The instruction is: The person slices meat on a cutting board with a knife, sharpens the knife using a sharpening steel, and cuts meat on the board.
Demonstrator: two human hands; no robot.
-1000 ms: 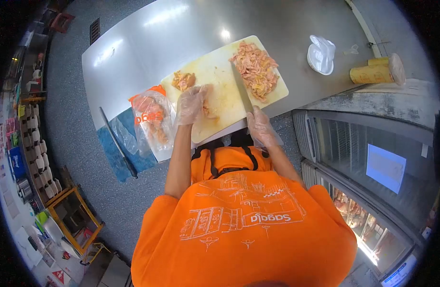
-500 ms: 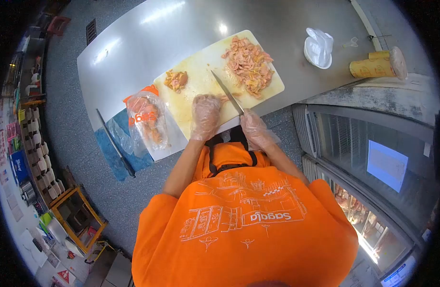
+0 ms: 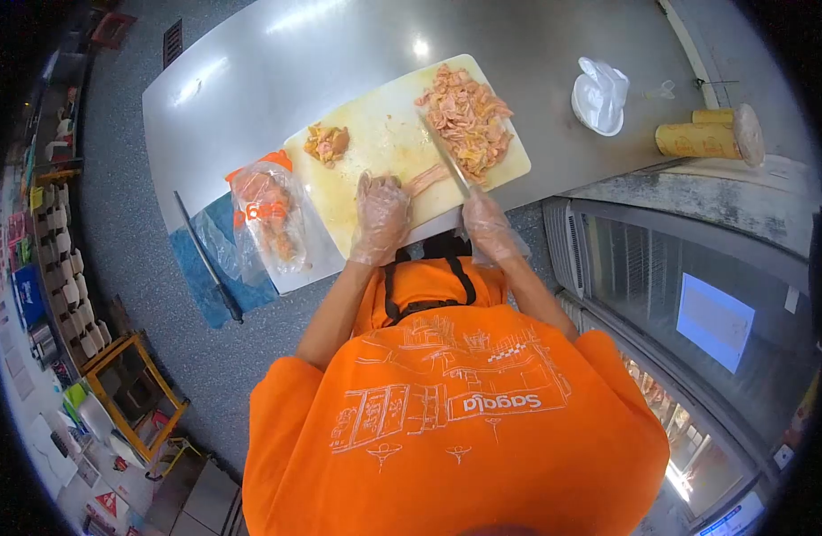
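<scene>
My right hand (image 3: 489, 225), in a clear plastic glove, grips the knife (image 3: 447, 154) by its handle. The long blade points away from me, along the near left side of a heap of sliced raw meat (image 3: 472, 121). My left hand (image 3: 381, 214), gloved too, is curled down on the white cutting board (image 3: 356, 129), its fingers closed over raw meat. From its right side pale meat strips (image 3: 426, 180) reach toward the blade; the part under the fingers is hidden. A smaller lump of raw meat (image 3: 326, 144) lies at the board's left.
Left of the board lie a plastic bag of meat (image 3: 268, 214), a blue cloth (image 3: 223, 286) and a dark rod-like tool (image 3: 205, 259). On the steel table (image 3: 277, 80), farther right, are white foam containers (image 3: 600, 98) and yellow rolls of wrap (image 3: 706, 138).
My right hand and the knife have shifted right, away from my left hand to the heap. More of the meat strips now shows between hand and blade. My left hand stays nearly in place.
</scene>
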